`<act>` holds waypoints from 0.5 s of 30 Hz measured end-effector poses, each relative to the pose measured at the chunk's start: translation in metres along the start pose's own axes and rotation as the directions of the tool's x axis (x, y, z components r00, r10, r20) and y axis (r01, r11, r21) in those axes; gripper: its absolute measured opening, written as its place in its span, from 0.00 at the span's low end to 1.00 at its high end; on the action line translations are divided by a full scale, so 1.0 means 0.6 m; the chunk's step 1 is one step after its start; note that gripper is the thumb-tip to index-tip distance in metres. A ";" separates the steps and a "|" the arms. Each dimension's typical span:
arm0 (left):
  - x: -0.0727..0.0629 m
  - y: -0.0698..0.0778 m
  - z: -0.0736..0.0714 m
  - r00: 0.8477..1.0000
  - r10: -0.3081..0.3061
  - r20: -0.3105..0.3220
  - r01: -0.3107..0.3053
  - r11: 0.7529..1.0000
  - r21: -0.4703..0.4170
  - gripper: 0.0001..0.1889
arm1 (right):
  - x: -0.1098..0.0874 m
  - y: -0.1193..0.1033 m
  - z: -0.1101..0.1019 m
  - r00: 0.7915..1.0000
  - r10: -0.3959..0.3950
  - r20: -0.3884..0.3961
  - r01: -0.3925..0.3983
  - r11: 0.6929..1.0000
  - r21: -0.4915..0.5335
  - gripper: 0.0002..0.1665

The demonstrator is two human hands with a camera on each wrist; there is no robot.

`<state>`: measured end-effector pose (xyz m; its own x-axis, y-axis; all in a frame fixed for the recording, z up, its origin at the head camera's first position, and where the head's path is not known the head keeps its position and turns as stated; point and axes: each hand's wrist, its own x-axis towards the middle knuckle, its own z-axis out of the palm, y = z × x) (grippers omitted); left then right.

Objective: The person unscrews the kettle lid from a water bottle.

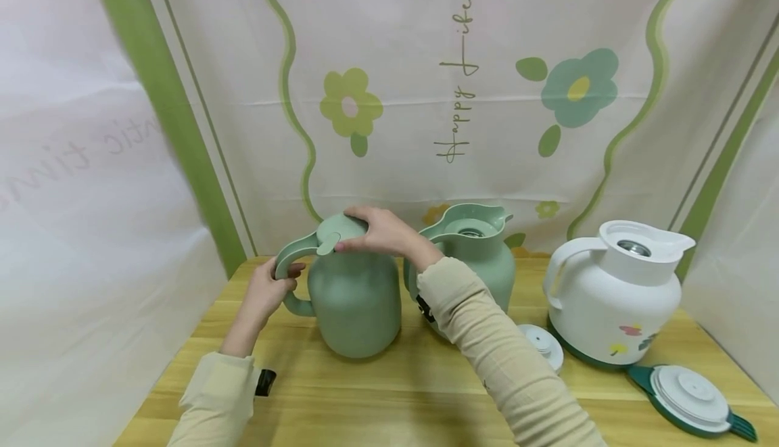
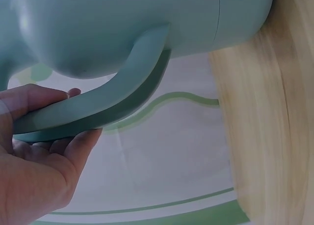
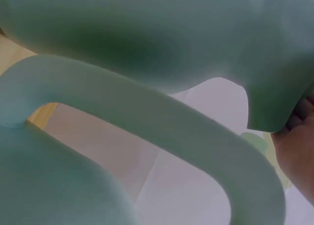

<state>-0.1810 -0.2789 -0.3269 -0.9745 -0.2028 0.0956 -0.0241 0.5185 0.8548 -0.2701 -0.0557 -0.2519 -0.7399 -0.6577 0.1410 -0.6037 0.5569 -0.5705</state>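
A green insulated jug (image 1: 356,305) stands upright on the wooden table, its lid (image 1: 333,226) seated on top. My left hand (image 1: 266,286) grips the curved handle (image 2: 122,87) at its upper part, with fingers on both sides of it in the left wrist view. Over the top, my right hand (image 1: 385,230) holds the lid by its edge, the thumb near the lid's small tab (image 1: 328,243). In the right wrist view part of the right hand (image 3: 299,146) shows beside the jug's spout, its fingertips hidden behind it.
Close on the right stands a second green jug (image 1: 489,268) without a lid, partly behind my right forearm. A lidless white jug (image 1: 615,305) is farther right. A white round lid (image 1: 544,347) and a green-and-white lid (image 1: 694,396) lie on the table (image 1: 341,406). Printed cloth hangs behind.
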 end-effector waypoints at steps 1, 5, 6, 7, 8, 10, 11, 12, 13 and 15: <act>0.000 -0.001 0.000 1.000 0.001 -0.001 -0.001 1.000 0.000 0.24 | 0.000 0.000 0.001 1.000 -0.004 0.010 0.004 1.000 -0.007 0.47; 0.003 -0.007 0.002 1.000 0.005 -0.018 -0.005 1.000 -0.008 0.23 | 0.000 -0.003 0.002 0.999 -0.016 0.035 0.017 0.999 -0.041 0.50; 0.004 -0.007 0.002 1.000 0.005 -0.022 -0.005 1.000 -0.014 0.24 | -0.001 -0.004 0.003 0.999 -0.015 0.032 0.016 0.999 -0.045 0.51; 0.004 -0.008 0.003 1.000 0.003 -0.024 -0.004 1.000 -0.023 0.24 | -0.001 -0.004 0.003 1.000 -0.010 0.024 0.011 0.999 -0.046 0.51; 0.005 -0.007 0.004 1.000 0.003 -0.026 -0.004 0.999 -0.032 0.24 | -0.002 -0.004 0.003 1.000 -0.006 0.012 0.006 0.999 -0.046 0.51; 0.005 -0.007 0.005 1.000 0.001 -0.023 -0.002 0.999 -0.047 0.24 | -0.003 -0.004 0.004 1.000 0.010 -0.013 -0.011 0.999 -0.039 0.51; 0.005 -0.007 0.005 1.000 0.000 -0.022 -0.001 0.999 -0.053 0.24 | -0.003 -0.004 0.005 1.000 0.017 -0.024 -0.018 0.999 -0.031 0.50; 0.005 -0.008 0.005 1.000 -0.001 -0.021 0.000 0.998 -0.056 0.24 | -0.003 -0.005 0.005 0.999 0.021 -0.035 -0.022 1.000 -0.022 0.49; 0.005 -0.008 0.005 1.000 -0.002 -0.019 0.001 0.998 -0.061 0.24 | -0.003 -0.005 0.005 0.999 0.025 -0.042 -0.025 1.000 -0.016 0.48; 0.006 -0.008 0.006 1.000 0.002 -0.013 -0.003 0.998 -0.067 0.24 | -0.003 -0.007 0.004 0.998 0.024 -0.050 -0.025 1.000 -0.009 0.47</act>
<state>-0.1852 -0.2792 -0.3324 -0.9715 -0.2126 0.1044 -0.0058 0.4619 0.8869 -0.2658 -0.0581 -0.2515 -0.7682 -0.6180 0.1673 -0.5878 0.5772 -0.5668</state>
